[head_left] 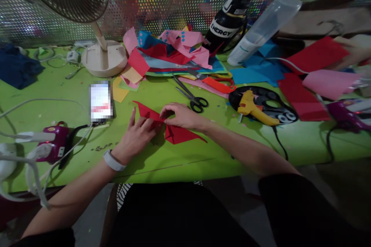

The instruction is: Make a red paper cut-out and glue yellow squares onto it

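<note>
Between finger and thumb of the right hand (181,116), gripping the red paper (179,135) near its narrow middle; with the left hand (136,136), resting bent fingers on the paper's left part, little finger lifted apart. Cannot tell whether also pinching underneath with the left. On the green tabletop (174,170), to be found nearer the body than the scissors (192,98) and to their left. To work the paper well, best to steady it lightly with the left fingertips close to the pinch, line up the layers before pressing, then crease outward from the middle with even pressure, without crushing the pointed ends or skewing the wings. Farther out, can read "ENERGY" in dark capitals on the white band of the black bottle (222,27), beyond the scissors and to their right; above that word, can make out what looks like a white "U". On the clear bottle (261,31), farther right of the scissors, can see only small greenish print, too small to read. On the yellow glue gun (252,110), right of the scissors, can find no readable brand. Left of the scissors, can read nothing on the pixelated phone (100,102), nor on the purple power block (59,142) farther left and nearer.
</note>
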A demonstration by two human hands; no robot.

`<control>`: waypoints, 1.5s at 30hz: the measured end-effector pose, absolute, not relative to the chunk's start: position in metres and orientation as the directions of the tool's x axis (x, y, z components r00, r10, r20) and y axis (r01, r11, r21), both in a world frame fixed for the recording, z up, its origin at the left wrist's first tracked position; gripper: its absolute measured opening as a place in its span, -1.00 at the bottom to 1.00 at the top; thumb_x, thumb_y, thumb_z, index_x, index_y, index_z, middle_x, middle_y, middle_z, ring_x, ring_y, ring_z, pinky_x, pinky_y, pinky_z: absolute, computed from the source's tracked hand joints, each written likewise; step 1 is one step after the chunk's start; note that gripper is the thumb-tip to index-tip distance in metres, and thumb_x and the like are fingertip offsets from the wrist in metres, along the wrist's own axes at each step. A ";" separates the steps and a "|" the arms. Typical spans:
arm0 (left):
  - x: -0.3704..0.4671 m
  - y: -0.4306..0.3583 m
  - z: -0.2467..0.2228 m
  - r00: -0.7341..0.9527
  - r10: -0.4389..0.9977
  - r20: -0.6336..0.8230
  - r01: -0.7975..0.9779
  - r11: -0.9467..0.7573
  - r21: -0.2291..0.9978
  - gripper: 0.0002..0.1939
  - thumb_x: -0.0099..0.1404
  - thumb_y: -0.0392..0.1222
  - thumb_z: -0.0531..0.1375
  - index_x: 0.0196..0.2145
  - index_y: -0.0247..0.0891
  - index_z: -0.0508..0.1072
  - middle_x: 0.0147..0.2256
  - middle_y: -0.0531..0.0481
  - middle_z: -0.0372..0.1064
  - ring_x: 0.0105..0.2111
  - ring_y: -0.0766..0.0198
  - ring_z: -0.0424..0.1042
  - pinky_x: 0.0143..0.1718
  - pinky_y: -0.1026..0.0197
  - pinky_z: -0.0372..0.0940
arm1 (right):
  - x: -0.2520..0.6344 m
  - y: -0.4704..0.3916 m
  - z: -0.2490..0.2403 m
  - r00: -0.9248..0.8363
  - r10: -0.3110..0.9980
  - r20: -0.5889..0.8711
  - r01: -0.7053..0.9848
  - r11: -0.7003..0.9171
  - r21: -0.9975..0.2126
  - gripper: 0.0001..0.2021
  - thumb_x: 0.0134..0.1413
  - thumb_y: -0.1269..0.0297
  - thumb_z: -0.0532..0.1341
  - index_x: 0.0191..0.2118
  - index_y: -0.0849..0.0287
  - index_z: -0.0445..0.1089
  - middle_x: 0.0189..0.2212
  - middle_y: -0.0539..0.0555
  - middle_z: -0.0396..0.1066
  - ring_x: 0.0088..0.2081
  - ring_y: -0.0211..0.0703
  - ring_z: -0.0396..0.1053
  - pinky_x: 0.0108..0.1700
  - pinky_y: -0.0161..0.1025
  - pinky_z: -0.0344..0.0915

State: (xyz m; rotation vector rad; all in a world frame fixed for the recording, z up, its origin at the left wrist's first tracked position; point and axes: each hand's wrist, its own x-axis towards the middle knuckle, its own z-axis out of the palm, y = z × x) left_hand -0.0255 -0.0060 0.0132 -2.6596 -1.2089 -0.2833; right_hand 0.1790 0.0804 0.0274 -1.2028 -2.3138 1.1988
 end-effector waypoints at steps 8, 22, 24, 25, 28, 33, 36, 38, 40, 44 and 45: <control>-0.033 -0.015 0.021 0.660 0.740 0.135 0.750 -0.659 -0.054 -0.60 0.30 -0.42 0.05 0.07 -0.23 0.37 -0.05 -0.15 0.36 0.00 0.01 0.33 0.23 -0.27 0.07 | 0.179 0.079 0.028 -0.621 0.774 -0.122 0.554 0.325 -0.766 -0.83 -0.08 0.48 0.28 -0.30 0.15 0.47 -0.26 0.04 0.51 -0.18 -0.14 0.43 -0.05 -0.15 0.28; -0.053 -0.024 0.013 0.734 0.659 0.164 0.675 -0.735 -0.066 -0.50 0.29 -0.48 -0.03 0.17 -0.36 0.26 0.17 -0.25 0.27 0.16 0.02 0.28 0.23 -0.15 0.11 | 0.167 0.076 0.030 -0.591 0.795 -0.140 0.711 0.430 -0.556 -0.70 -0.12 0.02 0.37 -0.32 0.10 0.45 -0.25 0.06 0.47 -0.16 -0.02 0.36 -0.09 -0.08 0.17; -0.053 -0.024 0.012 0.737 0.655 0.168 0.672 -0.737 -0.071 -0.51 0.29 -0.48 -0.03 0.17 -0.37 0.27 0.16 -0.25 0.28 0.16 0.03 0.28 0.24 -0.14 0.09 | 0.165 0.075 0.029 -0.587 0.797 -0.147 0.727 0.438 -0.529 -0.67 -0.11 -0.03 0.36 -0.31 0.09 0.44 -0.23 0.06 0.46 -0.14 -0.01 0.35 -0.09 -0.07 0.14; -0.052 -0.024 0.011 0.735 0.658 0.166 0.674 -0.735 -0.072 -0.52 0.30 -0.47 -0.03 0.16 -0.36 0.27 0.16 -0.24 0.28 0.17 0.03 0.28 0.24 -0.13 0.08 | 0.164 0.076 0.028 -0.586 0.796 -0.155 0.731 0.436 -0.525 -0.67 -0.11 -0.03 0.36 -0.31 0.09 0.44 -0.22 0.06 0.46 -0.14 -0.01 0.35 -0.09 -0.07 0.14; -0.052 -0.024 0.011 0.726 0.670 0.157 0.685 -0.725 -0.075 -0.54 0.31 -0.44 -0.02 0.15 -0.33 0.30 0.16 -0.22 0.28 0.18 0.06 0.26 0.26 -0.12 0.05 | 0.164 0.077 0.030 -0.591 0.785 -0.185 0.735 0.430 -0.524 -0.70 -0.09 0.01 0.37 -0.30 0.09 0.44 -0.21 0.06 0.45 -0.12 0.00 0.34 -0.09 -0.09 0.13; -0.049 -0.023 0.016 0.722 0.676 0.149 0.690 -0.719 -0.082 -0.57 0.30 -0.43 0.01 0.11 -0.33 0.34 0.21 -0.21 0.23 0.23 0.05 0.18 0.29 -0.16 -0.02 | 0.165 0.080 0.038 -0.608 0.759 -0.234 0.720 0.404 -0.564 -0.79 -0.09 0.21 0.38 -0.28 0.10 0.46 -0.22 0.05 0.46 -0.11 -0.03 0.37 -0.06 -0.11 0.16; -0.048 -0.023 0.019 0.715 0.683 0.150 0.698 -0.711 -0.090 -0.56 0.28 -0.42 0.05 0.11 -0.32 0.34 0.26 -0.20 0.15 0.29 0.04 0.07 0.31 -0.13 -0.06 | 0.167 0.083 0.041 -0.618 0.746 -0.249 0.692 0.366 -0.622 -0.81 -0.10 0.31 0.37 -0.28 0.12 0.47 -0.22 0.05 0.48 -0.12 -0.06 0.40 -0.06 -0.14 0.22; -0.047 -0.023 0.020 0.709 0.690 0.144 0.704 -0.704 -0.094 -0.54 0.27 -0.41 0.07 0.12 -0.31 0.34 0.26 -0.20 0.14 0.30 0.03 0.05 0.32 -0.10 -0.06 | 0.169 0.085 0.039 -0.631 0.732 -0.257 0.668 0.345 -0.659 -0.81 -0.09 0.36 0.36 -0.27 0.12 0.47 -0.21 0.05 0.50 -0.12 -0.07 0.42 -0.06 -0.15 0.26; -0.047 -0.024 0.020 0.707 0.693 0.142 0.707 -0.701 -0.097 -0.54 0.26 -0.40 0.08 0.13 -0.30 0.33 0.26 -0.19 0.15 0.29 0.03 0.06 0.32 -0.09 -0.05 | 0.170 0.088 0.036 -0.647 0.716 -0.261 0.643 0.329 -0.692 -0.81 -0.09 0.39 0.35 -0.26 0.13 0.47 -0.21 0.05 0.52 -0.13 -0.08 0.43 -0.04 -0.16 0.28; -0.048 -0.023 0.019 0.712 0.686 0.152 0.701 -0.705 -0.103 -0.54 0.27 -0.40 0.07 0.13 -0.32 0.33 0.24 -0.21 0.17 0.29 0.04 0.07 0.32 -0.07 -0.05 | 0.173 0.093 0.029 -0.679 0.686 -0.262 0.589 0.296 -0.752 -0.79 -0.08 0.44 0.32 -0.24 0.14 0.48 -0.21 0.05 0.54 -0.15 -0.13 0.46 -0.05 -0.19 0.31; -0.048 -0.023 0.019 0.713 0.684 0.155 0.700 -0.706 -0.104 -0.54 0.27 -0.40 0.07 0.13 -0.32 0.34 0.23 -0.21 0.18 0.29 0.03 0.07 0.32 -0.07 -0.04 | 0.174 0.093 0.028 -0.685 0.680 -0.262 0.583 0.295 -0.757 -0.79 -0.08 0.44 0.31 -0.23 0.14 0.48 -0.21 0.05 0.54 -0.16 -0.13 0.46 -0.06 -0.20 0.31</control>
